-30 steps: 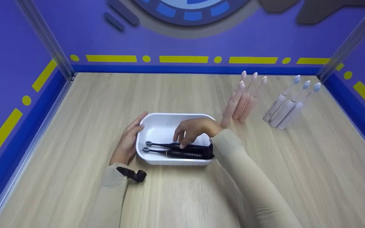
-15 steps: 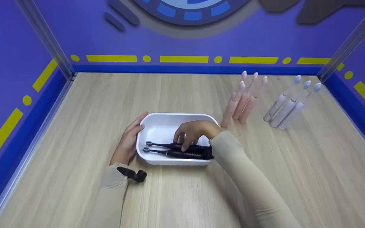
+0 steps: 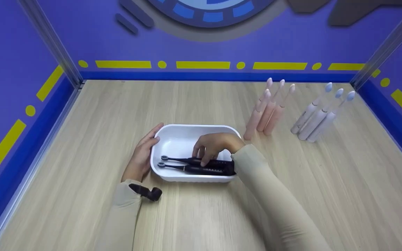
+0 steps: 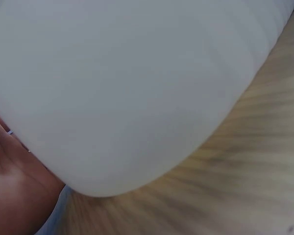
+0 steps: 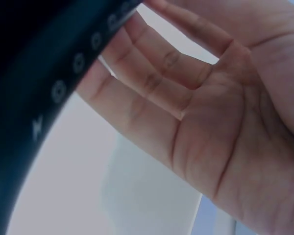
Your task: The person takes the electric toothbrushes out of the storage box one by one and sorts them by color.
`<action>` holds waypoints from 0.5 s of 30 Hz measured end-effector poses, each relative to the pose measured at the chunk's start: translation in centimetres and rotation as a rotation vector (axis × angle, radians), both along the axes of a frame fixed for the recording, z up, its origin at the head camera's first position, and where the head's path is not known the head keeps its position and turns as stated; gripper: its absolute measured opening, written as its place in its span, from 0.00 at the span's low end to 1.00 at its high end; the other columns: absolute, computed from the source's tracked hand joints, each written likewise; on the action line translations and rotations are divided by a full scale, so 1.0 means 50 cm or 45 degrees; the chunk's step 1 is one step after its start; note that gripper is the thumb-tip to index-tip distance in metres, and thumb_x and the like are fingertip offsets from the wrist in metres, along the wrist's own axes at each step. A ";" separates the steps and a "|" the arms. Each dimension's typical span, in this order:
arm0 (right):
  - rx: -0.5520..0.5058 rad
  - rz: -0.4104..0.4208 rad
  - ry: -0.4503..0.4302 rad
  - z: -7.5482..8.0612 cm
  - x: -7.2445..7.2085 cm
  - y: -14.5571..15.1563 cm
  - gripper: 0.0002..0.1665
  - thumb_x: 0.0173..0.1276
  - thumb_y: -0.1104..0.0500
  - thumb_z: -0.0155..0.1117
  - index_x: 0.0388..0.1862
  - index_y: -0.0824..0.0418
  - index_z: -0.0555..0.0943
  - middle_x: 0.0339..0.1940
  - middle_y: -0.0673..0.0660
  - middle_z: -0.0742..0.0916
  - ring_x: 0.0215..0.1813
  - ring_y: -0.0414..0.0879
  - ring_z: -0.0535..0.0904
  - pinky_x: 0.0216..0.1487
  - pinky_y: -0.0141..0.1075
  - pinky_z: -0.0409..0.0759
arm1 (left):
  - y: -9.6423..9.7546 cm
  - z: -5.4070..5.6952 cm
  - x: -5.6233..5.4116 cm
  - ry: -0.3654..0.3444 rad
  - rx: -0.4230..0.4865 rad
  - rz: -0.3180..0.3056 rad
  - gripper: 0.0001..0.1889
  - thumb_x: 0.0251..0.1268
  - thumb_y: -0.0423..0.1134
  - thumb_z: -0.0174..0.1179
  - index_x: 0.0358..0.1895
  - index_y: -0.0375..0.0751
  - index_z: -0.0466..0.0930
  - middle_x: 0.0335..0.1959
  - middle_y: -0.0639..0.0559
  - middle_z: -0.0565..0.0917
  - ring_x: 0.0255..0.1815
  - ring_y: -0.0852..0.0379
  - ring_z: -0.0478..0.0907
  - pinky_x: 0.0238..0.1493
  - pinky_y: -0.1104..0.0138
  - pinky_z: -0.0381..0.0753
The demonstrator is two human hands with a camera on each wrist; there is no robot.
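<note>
A white bin [image 3: 183, 130] stands on the table, two black electric toothbrushes lying side by side in it, heads to the left. The farther electric toothbrush [image 3: 192, 160] has my right hand [image 3: 215, 143] on its handle, thumb on the near side and fingers on the far side. In the right wrist view the fingertips [image 5: 95, 81] meet a black handle marked with small symbols. The nearer electric toothbrush [image 3: 195, 169] lies along the bin's front wall. My left hand [image 3: 141, 153] rests with extended fingers against the bin's left end; the left wrist view shows the bin's outer wall [image 4: 117, 98].
Right of the bin, several pink electric toothbrushes [image 3: 271, 120] stand upright on the wooden table [image 3: 117, 104]. Three white ones with blue heads [image 3: 313, 123] stand farther right. Blue-purple panels [image 3: 201, 52] enclose the back and sides.
The right hand has shifted very slightly, its thumb lower on the farther black electric toothbrush. The left hand, bin and standing toothbrushes have stayed in place.
</note>
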State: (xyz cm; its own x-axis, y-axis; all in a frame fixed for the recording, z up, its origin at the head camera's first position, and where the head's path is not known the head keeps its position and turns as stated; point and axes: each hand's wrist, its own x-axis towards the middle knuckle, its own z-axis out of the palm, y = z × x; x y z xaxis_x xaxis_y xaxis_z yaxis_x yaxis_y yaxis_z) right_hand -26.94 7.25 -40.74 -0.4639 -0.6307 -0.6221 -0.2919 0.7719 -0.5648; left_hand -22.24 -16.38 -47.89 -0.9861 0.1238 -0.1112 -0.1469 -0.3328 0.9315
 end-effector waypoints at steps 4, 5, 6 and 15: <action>-0.010 0.015 0.013 -0.001 0.000 0.001 0.22 0.58 0.64 0.70 0.53 0.59 0.82 0.48 0.60 0.87 0.35 0.42 0.83 0.42 0.35 0.85 | 0.000 -0.001 -0.001 -0.003 -0.007 0.004 0.26 0.73 0.32 0.39 0.74 0.42 0.57 0.78 0.53 0.54 0.78 0.56 0.49 0.77 0.64 0.49; -0.008 0.018 0.018 -0.001 0.000 0.002 0.22 0.58 0.64 0.70 0.53 0.59 0.82 0.48 0.60 0.87 0.35 0.42 0.83 0.41 0.34 0.85 | 0.000 -0.001 -0.001 -0.003 -0.011 0.002 0.26 0.73 0.32 0.39 0.74 0.42 0.57 0.78 0.53 0.54 0.78 0.57 0.49 0.77 0.64 0.49; -0.006 0.018 0.024 -0.001 0.000 0.002 0.22 0.58 0.64 0.70 0.53 0.58 0.82 0.47 0.60 0.88 0.34 0.42 0.83 0.41 0.34 0.85 | 0.000 -0.002 -0.001 -0.004 -0.009 0.004 0.26 0.73 0.32 0.39 0.74 0.42 0.57 0.78 0.53 0.54 0.78 0.57 0.49 0.77 0.64 0.49; -0.005 0.038 0.029 -0.002 0.000 0.007 0.22 0.58 0.64 0.69 0.53 0.59 0.81 0.48 0.60 0.88 0.34 0.41 0.83 0.42 0.35 0.85 | 0.000 -0.002 -0.001 0.009 0.009 0.001 0.26 0.74 0.32 0.39 0.74 0.41 0.57 0.78 0.52 0.54 0.78 0.56 0.48 0.78 0.64 0.48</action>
State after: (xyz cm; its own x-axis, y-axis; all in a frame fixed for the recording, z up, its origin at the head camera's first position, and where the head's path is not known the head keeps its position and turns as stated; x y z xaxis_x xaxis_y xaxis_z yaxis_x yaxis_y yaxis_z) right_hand -26.96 7.58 -40.84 -0.4589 -0.6468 -0.6092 -0.3278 0.7605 -0.5605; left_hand -22.29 -16.36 -47.97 -0.9869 0.1238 -0.1036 -0.1402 -0.3393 0.9302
